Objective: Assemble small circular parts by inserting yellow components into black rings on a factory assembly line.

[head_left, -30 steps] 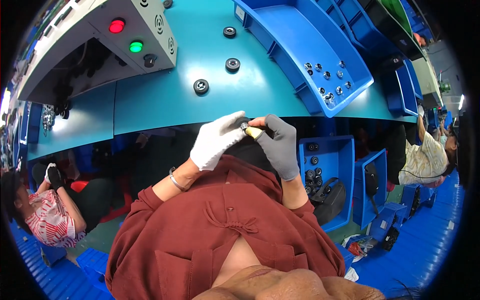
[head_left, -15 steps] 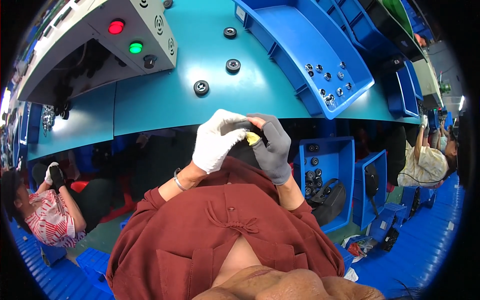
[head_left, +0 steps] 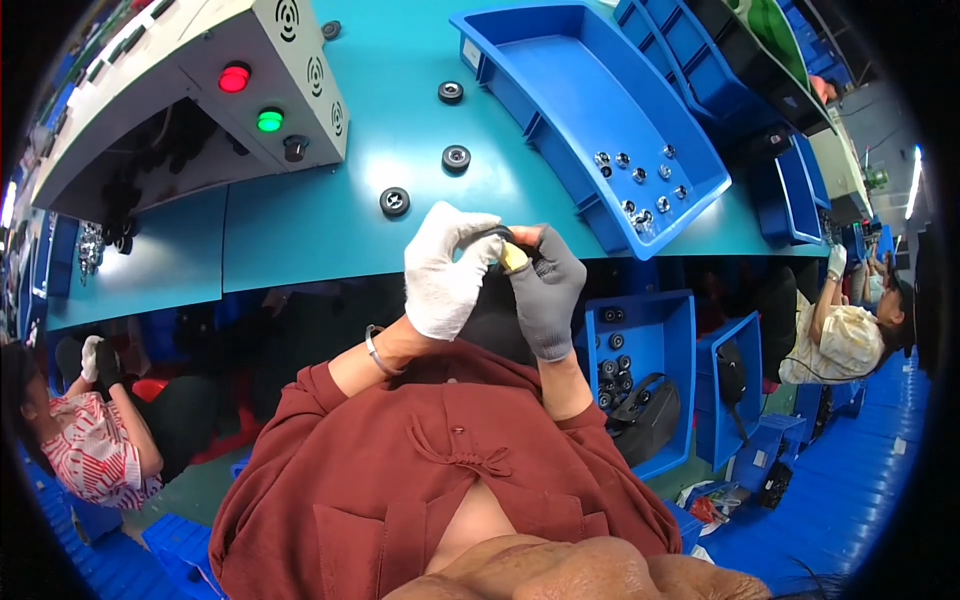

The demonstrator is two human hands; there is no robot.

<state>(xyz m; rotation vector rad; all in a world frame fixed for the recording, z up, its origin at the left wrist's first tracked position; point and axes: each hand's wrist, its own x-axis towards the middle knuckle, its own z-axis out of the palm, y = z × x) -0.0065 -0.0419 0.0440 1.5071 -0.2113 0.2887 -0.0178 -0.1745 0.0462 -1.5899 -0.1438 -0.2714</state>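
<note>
In front of my chest, at the table's near edge, both hands hold a small black tyre (head_left: 497, 232). My left hand (head_left: 440, 280), in a white glove, pinches it from the left between thumb and fingers. My right hand (head_left: 548, 295), in a grey glove with bare fingertips, grips its right side; something yellow covers the thumb tip. Fingers hide much of the tyre, so I cannot tell whether a hub is inside. Beyond my hands, small black wheels with shiny hubs, including a nearer wheel (head_left: 395, 202) and another wheel (head_left: 456, 158), lie on the table.
A blue bin (head_left: 590, 215) holding several chrome hubs stands on the green table (head_left: 290, 235). At left is a white machine (head_left: 210, 60) with red and green lights. Beside my right, a lower blue bin (head_left: 680, 400) contains wheels and a black bag. Other people sit on both sides.
The table and its things sit slightly lower and further left in view, as my head has shifted. Both hands stay closed on the tyre, with the fingers slightly repositioned.
</note>
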